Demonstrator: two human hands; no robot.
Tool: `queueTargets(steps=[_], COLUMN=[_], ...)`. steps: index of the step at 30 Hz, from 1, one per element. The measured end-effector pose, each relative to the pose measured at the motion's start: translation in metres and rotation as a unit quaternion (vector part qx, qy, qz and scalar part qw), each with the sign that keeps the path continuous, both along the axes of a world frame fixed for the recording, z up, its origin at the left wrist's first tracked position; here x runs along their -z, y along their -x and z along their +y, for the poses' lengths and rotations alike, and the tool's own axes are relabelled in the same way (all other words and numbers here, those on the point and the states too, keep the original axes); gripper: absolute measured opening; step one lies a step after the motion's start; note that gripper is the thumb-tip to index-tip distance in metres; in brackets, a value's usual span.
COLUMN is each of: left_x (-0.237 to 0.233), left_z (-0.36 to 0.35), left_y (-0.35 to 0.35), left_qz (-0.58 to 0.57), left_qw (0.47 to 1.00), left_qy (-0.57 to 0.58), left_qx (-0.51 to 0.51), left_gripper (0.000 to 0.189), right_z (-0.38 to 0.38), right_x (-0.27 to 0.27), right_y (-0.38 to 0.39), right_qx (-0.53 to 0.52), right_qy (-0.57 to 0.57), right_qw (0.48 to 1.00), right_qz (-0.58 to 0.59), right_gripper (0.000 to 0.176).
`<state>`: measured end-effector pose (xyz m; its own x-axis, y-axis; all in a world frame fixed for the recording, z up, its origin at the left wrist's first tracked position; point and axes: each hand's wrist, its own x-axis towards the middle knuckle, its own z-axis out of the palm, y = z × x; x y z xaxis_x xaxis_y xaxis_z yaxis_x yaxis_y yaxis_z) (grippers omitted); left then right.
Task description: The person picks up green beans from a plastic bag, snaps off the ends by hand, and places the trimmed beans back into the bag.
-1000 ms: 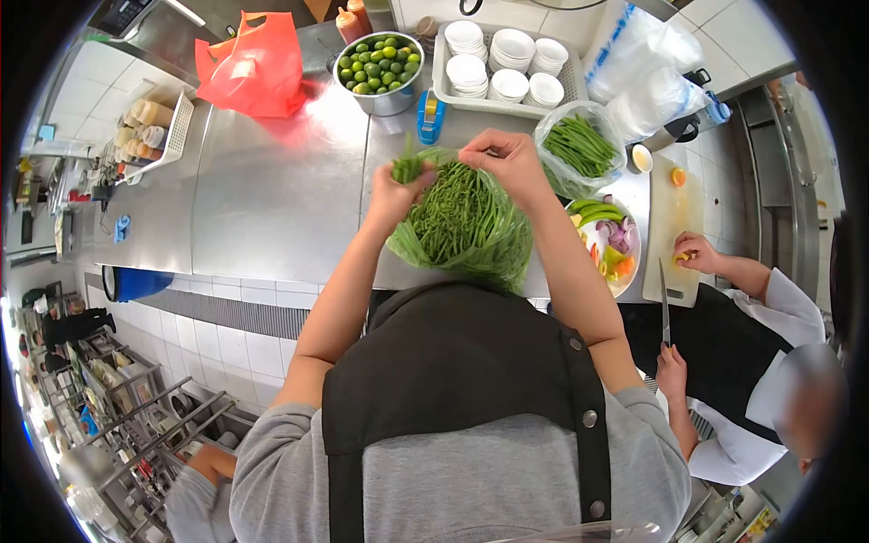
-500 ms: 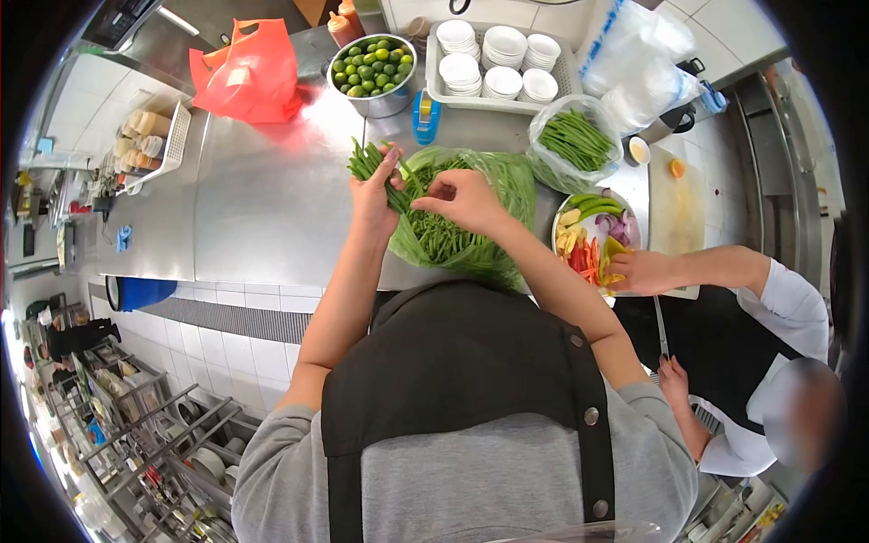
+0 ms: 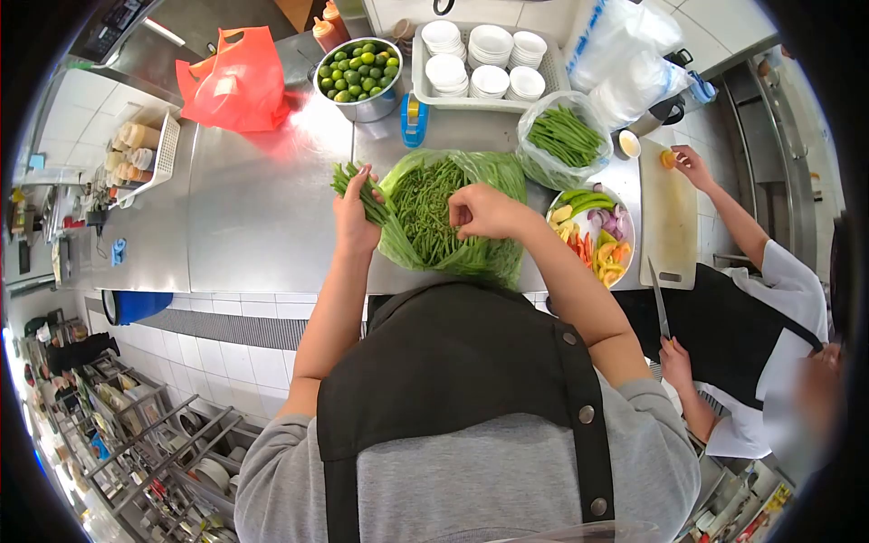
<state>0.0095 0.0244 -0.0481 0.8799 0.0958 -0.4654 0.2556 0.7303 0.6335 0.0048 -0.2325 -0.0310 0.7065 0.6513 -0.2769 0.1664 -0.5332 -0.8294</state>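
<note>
I am standing at a long steel tabletop (image 3: 262,208). Close to its near edge, right in front of me, a big green bag (image 3: 493,258) is lying open. A thick heap of long beans (image 3: 425,204) is sitting in it.

Far across the tabletop, a red bag (image 3: 233,81) is slumping on the left. A white tray (image 3: 421,77) of bowls is standing toward the right, and a metal bowl (image 3: 371,109) of limes is sitting between them. On the right, a white cutting board (image 3: 668,217) is lying flat, and another person's hand (image 3: 692,165) is reaching to its far end. A smaller bag of beans (image 3: 563,136) is resting just beyond a plate (image 3: 631,240) of cut vegetables.

My left grip (image 3: 355,217) is squeezing tight around a small bunch of beans (image 3: 355,181). It is holding them just outside the left side of the big bag, with their ends poking away from me.

My right grip (image 3: 480,210) is hanging over the middle of the bag. Its fingers (image 3: 457,213) are bunching together and touching the heap. I cannot tell if a bean is caught between them.

I am thinking this job is only getting started. Only one small bunch is sitting out in my grip, and nearly all the beans are lying in the bag, waiting to be picked up.
</note>
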Motion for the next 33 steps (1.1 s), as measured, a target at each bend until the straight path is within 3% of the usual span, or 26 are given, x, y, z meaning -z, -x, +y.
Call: queueTargets(steps=[4, 7, 10, 13, 14, 18, 21, 22, 26, 29, 33], left_x=[-0.013, -0.008, -0.015, -0.010, -0.010, -0.009, -0.004, -0.007, -0.011, -0.027, -0.029], left_z=[-0.004, -0.016, -0.030, -0.033, -0.033, -0.032, -0.027, -0.030, -0.050, -0.063, -0.074], left_y=[0.009, 0.021, 0.033, 0.040, 0.042, 0.041, 0.034, 0.031, 0.025, 0.022, 0.025], left_qz=[0.049, 0.009, 0.026, 0.047, 0.050, 0.042, 0.024, 0.011, -0.099, -0.150, -0.179], left_qw=[0.998, 0.994, 0.992, 0.991, 0.990, 0.987, 0.983, 0.979, 0.950, 0.902, 0.876], left_qy=[-0.013, -0.068, -0.066, -0.057, -0.066, -0.084, -0.129, -0.156, -0.263, -0.354, -0.408], left_qx=[0.039, 0.084, 0.100, 0.114, 0.117, 0.128, 0.131, 0.131, 0.137, 0.194, 0.182], left_gripper=[0.018, 0.019, 0.024, 0.023, 0.024, 0.021, 0.018, 0.019, 0.031, 0.028, 0.014], right_z=[0.003, 0.026, 0.053, 0.070, 0.074, 0.068, 0.058, 0.054, 0.036, 0.032, 0.031], right_x=[0.011, 0.056, 0.052, 0.074, 0.082, 0.089, 0.050, 0.033, -0.011, -0.021, -0.023], right_y=[-0.026, -0.063, -0.078, -0.085, -0.086, -0.084, -0.058, -0.045, -0.001, 0.021, 0.030], right_qx=[0.109, 0.226, 0.304, 0.319, 0.344, 0.325, 0.373, 0.378, 0.348, 0.327, 0.354], right_qy=[0.015, -0.010, 0.019, 0.131, 0.127, 0.019, -0.147, -0.179, -0.216, -0.248, -0.257], right_qw=[0.994, 0.973, 0.945, 0.935, 0.925, 0.935, 0.906, 0.889, 0.881, 0.869, 0.856], right_qz=[-0.025, -0.044, 0.117, -0.086, -0.098, -0.139, -0.138, -0.186, -0.235, -0.276, -0.274], right_gripper=[0.025, 0.022, 0.022, 0.027, 0.025, 0.018, 0.013, 0.010, 0.011, 0.011, 0.012])
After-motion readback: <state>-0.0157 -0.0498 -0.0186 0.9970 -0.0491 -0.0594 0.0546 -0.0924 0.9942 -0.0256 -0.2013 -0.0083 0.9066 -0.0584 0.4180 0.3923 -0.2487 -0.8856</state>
